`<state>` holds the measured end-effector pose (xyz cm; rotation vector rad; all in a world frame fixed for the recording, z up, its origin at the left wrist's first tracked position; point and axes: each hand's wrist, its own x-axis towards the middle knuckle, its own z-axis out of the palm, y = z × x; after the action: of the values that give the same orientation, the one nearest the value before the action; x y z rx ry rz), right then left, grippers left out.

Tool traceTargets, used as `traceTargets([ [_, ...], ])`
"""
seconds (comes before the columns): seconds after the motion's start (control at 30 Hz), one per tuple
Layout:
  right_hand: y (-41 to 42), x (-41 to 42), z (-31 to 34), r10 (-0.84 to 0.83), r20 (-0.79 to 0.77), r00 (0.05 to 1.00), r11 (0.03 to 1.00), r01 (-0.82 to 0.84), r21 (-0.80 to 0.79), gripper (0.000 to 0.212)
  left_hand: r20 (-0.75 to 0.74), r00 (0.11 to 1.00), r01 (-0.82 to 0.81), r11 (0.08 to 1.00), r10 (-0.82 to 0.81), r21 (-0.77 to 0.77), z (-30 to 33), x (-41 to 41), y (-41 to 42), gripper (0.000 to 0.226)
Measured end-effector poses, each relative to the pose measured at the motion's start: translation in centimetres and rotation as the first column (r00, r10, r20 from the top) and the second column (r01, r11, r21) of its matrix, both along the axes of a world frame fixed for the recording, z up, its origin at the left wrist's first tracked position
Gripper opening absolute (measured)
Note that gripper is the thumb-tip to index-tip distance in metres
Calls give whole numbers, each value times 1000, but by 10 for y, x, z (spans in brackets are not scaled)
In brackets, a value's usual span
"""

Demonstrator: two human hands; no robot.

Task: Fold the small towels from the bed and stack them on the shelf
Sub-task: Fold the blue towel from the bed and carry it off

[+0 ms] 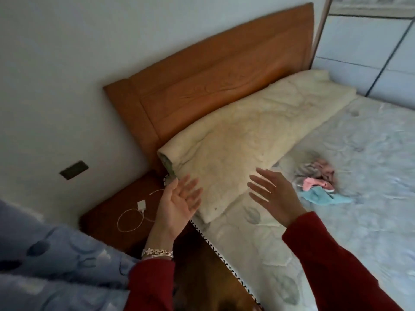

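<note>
Loosely heaped small towels (318, 185) on bed (370, 153): pink, blue, grey, crumpled; both hands spread, holding nothing.

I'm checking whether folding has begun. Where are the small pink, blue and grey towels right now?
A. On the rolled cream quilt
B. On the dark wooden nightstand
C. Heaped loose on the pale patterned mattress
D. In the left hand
C: the small pink, blue and grey towels lie crumpled on the pale patterned mattress, while the left hand and right hand are spread open, holding nothing.
</note>
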<state>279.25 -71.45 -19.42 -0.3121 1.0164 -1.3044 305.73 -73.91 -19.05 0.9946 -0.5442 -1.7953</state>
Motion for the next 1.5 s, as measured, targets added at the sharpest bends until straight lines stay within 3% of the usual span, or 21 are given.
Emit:
traceTargets([
  [0.3, -17, -112, -7, -345, -1, 939, 938, 345, -13, 25, 44, 937, 350, 935, -348, -61, 2, -143, -110, 44],
  [0.6, -9, -227, -19, -623, 30, 782, 782, 622, 41, 30, 117, 745, 662, 749, -657, -15, 2, -301, -170, 50],
  [0.97, -32, -272, -61, -740, -9, 672, 665, 734, 135, 29, 23, 573, 814, 573, -819, 101, -65, -412, -201, 30],
  [1.1, -51, -290, -93, -743, -42, 668, 655, 739, 156, 29, 58, 505, 855, 508, -861, 105, -103, -443, -227, 28],
  [1.17, -64, -304, -121, -743, -75, 665, 645, 741, 184, 31, 126, 458, 876, 471, -880, 106, -134, -461, -238, 27],
  [1.3, -94, -346, -222, -693, -228, 684, 614, 726, 312, 28, 418, 329, 901, 415, -846, 130, -232, -502, -258, 43],
  [1.37, -101, -352, -261, -630, -319, 708, 608, 705, 364, 21, 542, 275, 908, 399, -794, 125, -274, -510, -260, 34],
  [1.43, -109, -362, -311, -526, -463, 714, 623, 694, 361, 18, 669, 221, 941, 336, -709, 45, -328, -523, -258, 23],
  [1.5, -114, -374, -360, -315, -668, 675, 658, 662, 359, 23, 797, 181, 956, 292, -576, -7, -376, -537, -254, 22],
])
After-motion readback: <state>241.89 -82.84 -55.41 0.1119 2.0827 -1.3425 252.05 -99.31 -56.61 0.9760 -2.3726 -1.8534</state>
